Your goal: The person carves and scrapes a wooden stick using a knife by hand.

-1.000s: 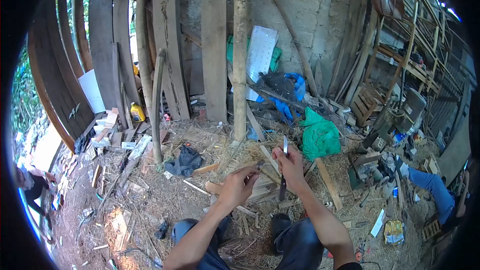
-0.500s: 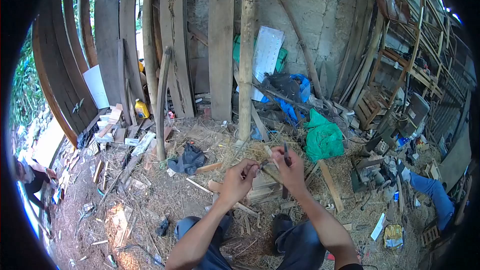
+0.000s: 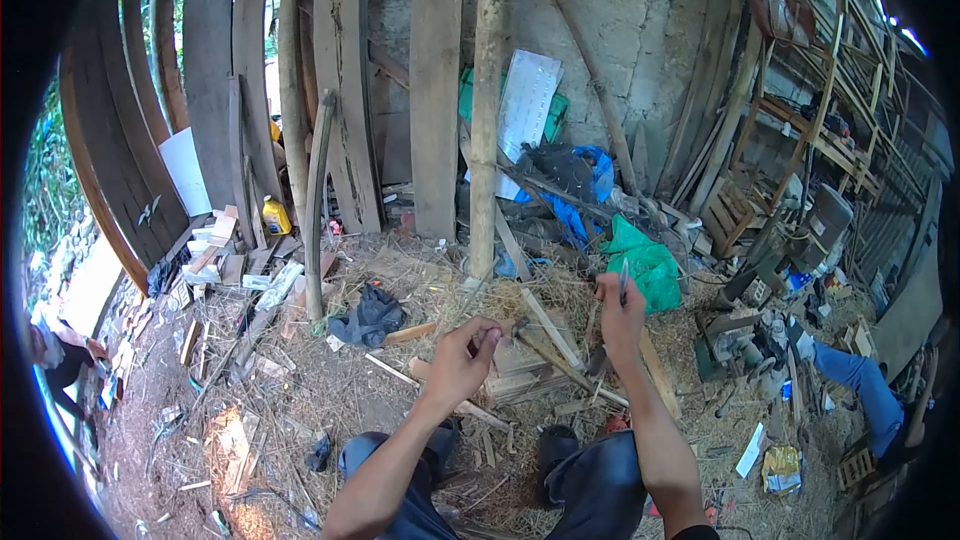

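1. The right hand [image 3: 622, 320] has swung out to the right, away from the left hand [image 3: 462, 360]; it grips the knife [image 3: 625, 280], blade up.
2. So the blade is now well apart from the left fingers, and I judge the cutting is paused.
3. The left fingertips are bunched together; I can't tell whether they pinch anything.
4. Past the right hand lies a green bag [image 3: 648, 268]; left of the hands, a black rag [image 3: 369, 316].
5. Slats [image 3: 522, 380] clutter the ground below.
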Available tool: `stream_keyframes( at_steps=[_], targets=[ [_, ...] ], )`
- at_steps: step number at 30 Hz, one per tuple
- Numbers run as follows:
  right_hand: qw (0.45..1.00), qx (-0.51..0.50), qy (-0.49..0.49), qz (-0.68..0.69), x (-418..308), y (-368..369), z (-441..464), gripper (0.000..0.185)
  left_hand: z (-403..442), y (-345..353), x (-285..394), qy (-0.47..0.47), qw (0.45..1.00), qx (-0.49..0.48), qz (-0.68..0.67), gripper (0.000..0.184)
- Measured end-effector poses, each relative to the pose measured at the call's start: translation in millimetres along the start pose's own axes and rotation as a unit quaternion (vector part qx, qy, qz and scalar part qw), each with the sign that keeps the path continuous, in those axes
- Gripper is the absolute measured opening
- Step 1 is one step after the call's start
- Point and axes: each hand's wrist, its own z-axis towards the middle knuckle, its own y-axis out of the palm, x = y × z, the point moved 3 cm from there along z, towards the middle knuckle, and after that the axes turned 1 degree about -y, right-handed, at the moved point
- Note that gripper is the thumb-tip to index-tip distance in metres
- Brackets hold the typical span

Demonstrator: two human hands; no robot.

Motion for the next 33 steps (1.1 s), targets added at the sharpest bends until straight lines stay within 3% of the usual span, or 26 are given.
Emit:
stream_keyframes(
  at_steps=[1, 2, 4, 5, 7, 11, 14, 16, 18, 21, 23, 26, 31, 33],
  targets=[
    [0.996, -0.026, 0.068, 0.056, 0, 2, -1, 0.027, 0, 1, -6, -0.005, 1.0, -0.004, -0.013, 0.009],
    [0.996, -0.029, 0.065, 0.056, -4, 2, -4, 0.027, 0, 3, -10, -0.01, 1.0, -0.009, -0.026, 0.01],
    [0.929, -0.157, 0.233, 0.24, -17, 15, -21, 0.028, 1, 3, -8, -0.039, 0.996, -0.019, -0.074, 0.011],
    [0.929, -0.158, 0.236, 0.238, -24, 19, -30, 0.028, -1, 4, -9, -0.069, 0.99, -0.034, -0.12, 0.013],
    [0.919, -0.287, 0.224, 0.155, -36, 36, -44, 0.028, -1, 5, -9, -0.081, 0.988, -0.047, -0.121, 0.014],
    [0.886, -0.29, 0.258, 0.254, -38, 44, -44, 0.025, -2, 11, -11, -0.054, 0.988, -0.081, -0.116, 0.016],
    [0.908, -0.219, 0.256, 0.25, -20, 33, -26, 0.02, -5, 16, -13, -0.033, 0.986, -0.088, -0.136, 0.015],
    [0.909, -0.114, 0.266, 0.299, -12, 22, -17, 0.018, -5, 12, -16, -0.043, 0.988, -0.101, -0.106, 0.015],
    [0.909, -0.105, 0.26, 0.308, -11, 19, -18, 0.019, -6, 13, -17, -0.056, 0.989, -0.117, -0.074, 0.015],
    [0.898, -0.156, 0.294, 0.289, -19, 29, -31, 0.018, -6, 10, -16, -0.071, 0.988, -0.111, -0.078, 0.015],
    [0.866, -0.29, 0.314, 0.259, -21, 42, -45, 0.017, -6, 11, -14, -0.083, 0.981, -0.111, -0.134, 0.014],
    [0.838, -0.315, 0.329, 0.3, -19, 46, -47, 0.017, -5, 8, -13, -0.133, 0.966, -0.136, -0.176, 0.013],
    [0.826, -0.296, 0.36, 0.317, -16, 31, -35, 0.014, -8, 12, -19, -0.13, 0.955, -0.175, -0.2, 0.017],
    [0.826, -0.309, 0.364, 0.3, -18, 25, -31, 0.012, -12, 10, -15, -0.252, 0.904, -0.209, -0.276, 0.017]
  ],
)
